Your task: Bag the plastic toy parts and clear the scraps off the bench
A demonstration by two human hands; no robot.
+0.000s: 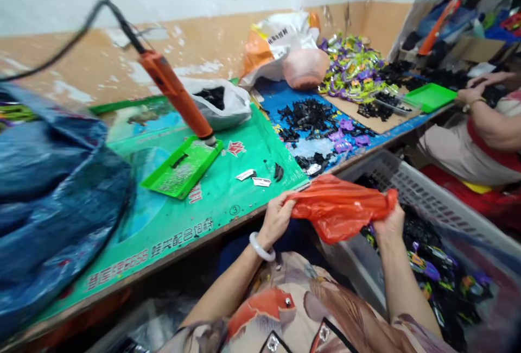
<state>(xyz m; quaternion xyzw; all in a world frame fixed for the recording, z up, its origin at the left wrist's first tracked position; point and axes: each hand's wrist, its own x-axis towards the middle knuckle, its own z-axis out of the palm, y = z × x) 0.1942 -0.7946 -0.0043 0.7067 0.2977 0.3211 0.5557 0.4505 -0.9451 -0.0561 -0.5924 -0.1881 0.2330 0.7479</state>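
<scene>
A red plastic bag [342, 203] is stretched between my two hands, just off the front edge of the bench. My left hand [277, 217], with a pale bangle at its wrist, grips the bag's left end. At the opposite end, my right hand [388, 224] is closed on the gathered plastic. Behind the bag, small black parts [309, 119] and purple pieces [344, 138] lie heaped on the bench. A white plastic crate [443, 195] holding black and purple pieces stands beneath my right forearm.
An orange electric screwdriver [177, 92] hangs over a green tray [183, 171] of screws. A blue woven sack [57, 195] covers the left end. A white bag of black parts [222, 106] and a pink basket [305, 68] stand farther back. Another person's hands [474, 89] work at right.
</scene>
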